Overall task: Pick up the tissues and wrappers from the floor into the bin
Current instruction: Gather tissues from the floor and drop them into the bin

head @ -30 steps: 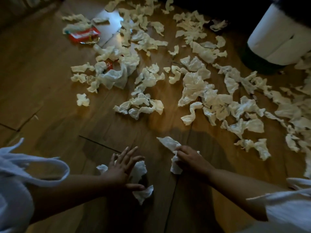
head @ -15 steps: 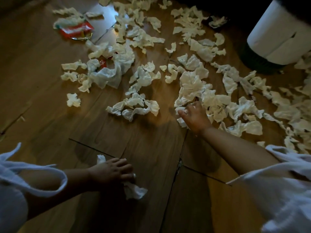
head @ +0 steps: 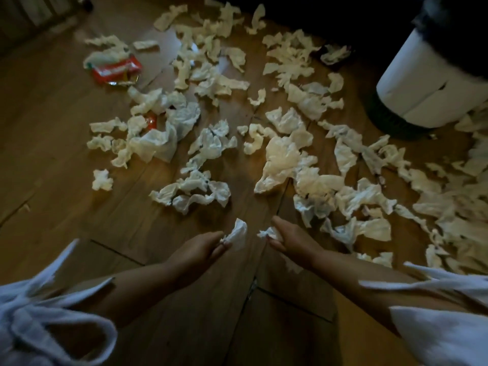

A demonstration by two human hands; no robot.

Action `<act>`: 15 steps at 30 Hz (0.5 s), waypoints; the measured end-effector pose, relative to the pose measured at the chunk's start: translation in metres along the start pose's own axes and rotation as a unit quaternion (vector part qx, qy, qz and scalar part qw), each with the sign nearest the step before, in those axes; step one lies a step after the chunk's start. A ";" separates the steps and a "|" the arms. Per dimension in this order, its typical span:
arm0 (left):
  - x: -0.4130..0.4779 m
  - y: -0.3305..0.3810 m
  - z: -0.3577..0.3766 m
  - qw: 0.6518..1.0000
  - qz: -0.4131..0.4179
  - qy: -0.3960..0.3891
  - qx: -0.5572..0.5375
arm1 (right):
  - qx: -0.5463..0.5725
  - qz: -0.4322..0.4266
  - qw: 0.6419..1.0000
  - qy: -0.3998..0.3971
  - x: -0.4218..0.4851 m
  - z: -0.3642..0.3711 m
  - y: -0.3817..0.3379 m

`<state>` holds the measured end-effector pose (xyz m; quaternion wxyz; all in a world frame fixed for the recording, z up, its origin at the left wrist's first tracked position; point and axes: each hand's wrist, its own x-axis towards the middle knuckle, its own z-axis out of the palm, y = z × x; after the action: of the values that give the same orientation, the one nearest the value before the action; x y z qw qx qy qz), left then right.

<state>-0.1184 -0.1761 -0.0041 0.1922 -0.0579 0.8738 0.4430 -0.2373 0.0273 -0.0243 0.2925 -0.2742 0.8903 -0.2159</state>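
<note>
Several crumpled white tissues (head: 280, 157) lie scattered over the wooden floor (head: 52, 159). A red wrapper (head: 116, 70) lies at the far left, and a small orange wrapper (head: 151, 122) sits half hidden among tissues. The white bin (head: 427, 83) with a dark liner stands at the far right. My left hand (head: 200, 247) holds a white tissue (head: 237, 233) at its fingertips, low in the middle. My right hand (head: 290, 239) grips a smaller tissue wad (head: 268, 232) beside it. The two hands are close together, just above the floor.
The room is dim. White sleeves (head: 47, 320) fill the lower corners. A dark area (head: 330, 14) lies behind the tissues at the top. A bare strip of floor runs along the left side and near my arms.
My right hand came back from the tissue pile toward me holding a wad. My left hand lifted off the floor with its tissue and moved toward the right hand.
</note>
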 end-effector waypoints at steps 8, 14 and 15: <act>0.036 0.136 -0.032 0.988 -0.015 0.078 -0.132 | 0.169 0.008 0.973 0.157 -0.016 -0.136 0.012; 0.083 0.254 -0.062 0.987 -0.038 0.084 -0.129 | 0.203 0.007 0.953 0.226 -0.052 -0.227 0.035; 0.091 0.273 -0.067 0.984 -0.040 0.081 -0.152 | 0.216 0.011 0.948 0.233 -0.057 -0.238 0.040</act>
<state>-0.2954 -0.0590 0.2009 0.1277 -0.1569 0.8060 0.5563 -0.3658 0.1461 0.1520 0.1311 -0.1366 0.8685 -0.4581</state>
